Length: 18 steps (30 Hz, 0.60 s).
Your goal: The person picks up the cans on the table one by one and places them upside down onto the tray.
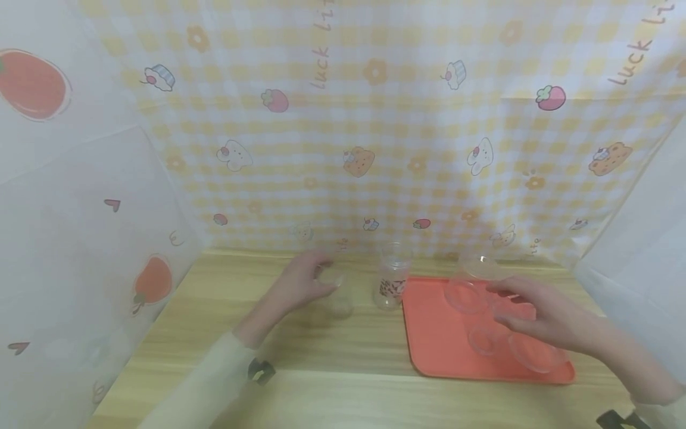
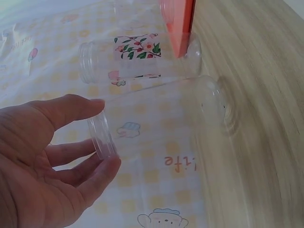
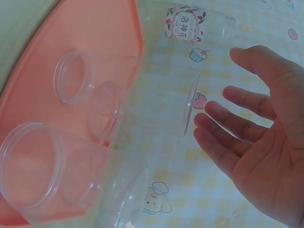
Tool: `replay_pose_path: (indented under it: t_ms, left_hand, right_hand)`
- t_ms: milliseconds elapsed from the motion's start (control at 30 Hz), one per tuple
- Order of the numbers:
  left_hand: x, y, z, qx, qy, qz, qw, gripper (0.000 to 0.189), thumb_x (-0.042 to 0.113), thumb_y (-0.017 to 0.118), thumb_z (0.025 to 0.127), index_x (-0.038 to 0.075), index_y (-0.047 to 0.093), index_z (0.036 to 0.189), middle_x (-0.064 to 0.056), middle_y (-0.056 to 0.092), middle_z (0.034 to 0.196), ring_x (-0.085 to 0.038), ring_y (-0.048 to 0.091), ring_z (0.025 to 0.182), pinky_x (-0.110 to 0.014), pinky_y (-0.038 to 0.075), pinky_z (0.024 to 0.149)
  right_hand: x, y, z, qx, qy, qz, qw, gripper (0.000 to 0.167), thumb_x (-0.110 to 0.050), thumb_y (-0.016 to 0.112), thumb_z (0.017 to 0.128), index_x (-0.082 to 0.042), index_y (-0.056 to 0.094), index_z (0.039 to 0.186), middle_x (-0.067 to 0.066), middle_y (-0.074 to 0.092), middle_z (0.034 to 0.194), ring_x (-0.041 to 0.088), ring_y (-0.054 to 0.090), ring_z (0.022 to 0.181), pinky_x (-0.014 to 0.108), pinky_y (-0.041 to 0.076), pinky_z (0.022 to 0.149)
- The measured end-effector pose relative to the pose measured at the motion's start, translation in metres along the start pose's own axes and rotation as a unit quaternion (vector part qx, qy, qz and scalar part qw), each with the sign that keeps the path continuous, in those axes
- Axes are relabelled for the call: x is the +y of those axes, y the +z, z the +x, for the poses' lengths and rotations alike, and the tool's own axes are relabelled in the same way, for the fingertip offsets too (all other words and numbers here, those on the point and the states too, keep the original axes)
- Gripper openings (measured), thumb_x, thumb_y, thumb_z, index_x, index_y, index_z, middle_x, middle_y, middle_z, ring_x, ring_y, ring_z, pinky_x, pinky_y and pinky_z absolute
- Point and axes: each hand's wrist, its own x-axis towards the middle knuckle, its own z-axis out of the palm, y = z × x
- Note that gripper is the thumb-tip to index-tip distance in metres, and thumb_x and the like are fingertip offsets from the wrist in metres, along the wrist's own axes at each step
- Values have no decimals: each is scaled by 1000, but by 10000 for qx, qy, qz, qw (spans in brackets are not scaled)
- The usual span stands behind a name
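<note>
My left hand (image 1: pixel 302 279) grips a clear plastic jar (image 2: pixel 102 135) by its rim, thumb on one side and fingers on the other. The jar's see-through body reaches down to the wood-look tabletop. Just right of it stands a clear bottle (image 1: pixel 393 280) with a floral label. Over the orange-red tray (image 1: pixel 429 339) hovers my right hand (image 3: pixel 261 156), fingers spread and holding nothing. Its fingertips are close to the rim of a clear cup (image 3: pixel 190 107) on the tray's back part. Nearer the front of the tray is another wide clear container (image 3: pixel 31 164).
A small clear ring-shaped piece (image 3: pixel 73 76) lies on the tray between the containers. Behind the table hangs a yellow checked cloth (image 1: pixel 375 119) with printed figures. White cloth walls (image 1: pixel 80 250) close off both sides.
</note>
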Motion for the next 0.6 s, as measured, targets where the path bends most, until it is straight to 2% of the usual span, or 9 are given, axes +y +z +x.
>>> replay_pose_path:
  t_ms: [200,433,600]
  left_hand:
    - [0,-2,-5,8,-70,-59,10000,48,18,83,85,-4,65,124,-18,66,121,-35,64,105,-47,55,92]
    - [-4,-5,-14,-25,-189,-554,9983,50,17,82,86,-2,63,129,-19,63,128,-40,62,112,-49,53,95]
    - [-10,-7,-21,9,-251,-764,9968,53,22,82,88,2,62,133,-15,63,131,-38,61,115,-51,53,96]
  right_hand:
    - [0,2,-1,126,-165,-33,9998,46,-10,84,85,-13,66,127,-5,67,122,17,65,105,33,59,80]
    - [-2,3,-2,142,-97,32,9998,46,-11,84,85,-14,66,128,-6,66,123,13,64,106,30,58,81]
    - [-2,5,-4,196,-69,132,9997,48,-9,84,85,-13,65,128,-5,66,123,11,63,106,26,57,82]
